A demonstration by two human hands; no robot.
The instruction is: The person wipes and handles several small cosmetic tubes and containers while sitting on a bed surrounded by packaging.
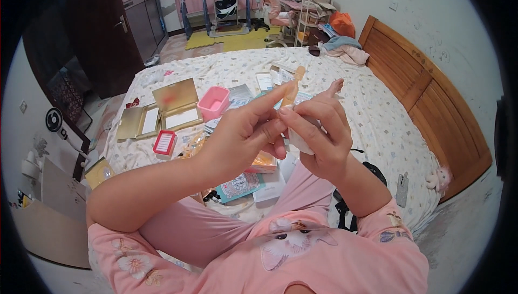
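In front of my chest, my left hand (243, 132) and my right hand (324, 137) meet with bent fingers. Between their fingertips stands a slim tan piece (294, 86) with a rounded, slightly wider upper end; its exact kind is unclear. My left index finger stretches along it, while the right thumb and index finger pinch its lower part. Some crumpled white tissue or paper (302, 142) is tucked in my right palm. Below the hands lie an orange-and-white packet (263, 162), a teal-and-white packet (239, 185) and a white box (270, 189).
On the patterned bedsheet (399, 127) are gold hinged cases (178, 97), a pink bin (214, 101), a red-framed box (164, 143) and a phone (402, 189). A wooden headboard (431, 94) borders the right. A fan (54, 118) stands left; shelves (313, 13) stand behind.
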